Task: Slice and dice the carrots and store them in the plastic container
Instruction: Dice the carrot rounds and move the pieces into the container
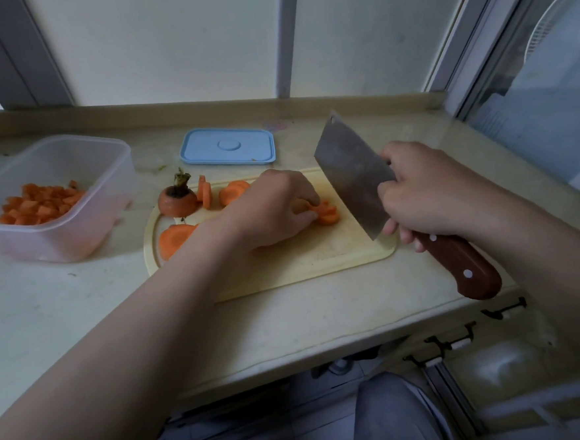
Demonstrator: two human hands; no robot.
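On the pale yellow cutting board (318,255), my left hand (271,211) pinches a small stack of carrot slices (326,214) with curled fingers. My right hand (427,196) grips a cleaver (354,177) by its brown wooden handle, the blade raised just right of the stack with its lower corner near the board. A carrot top with its stem (177,200) and more round slices (235,191) lie at the board's left end. The clear plastic container (60,242) at the left holds several diced carrot pieces (40,203).
A light blue lid (227,150) lies flat on the counter behind the board. The counter's front edge runs below the board, with hooks under it at the right. A window sill and frame stand behind; a sliding window is at the right.
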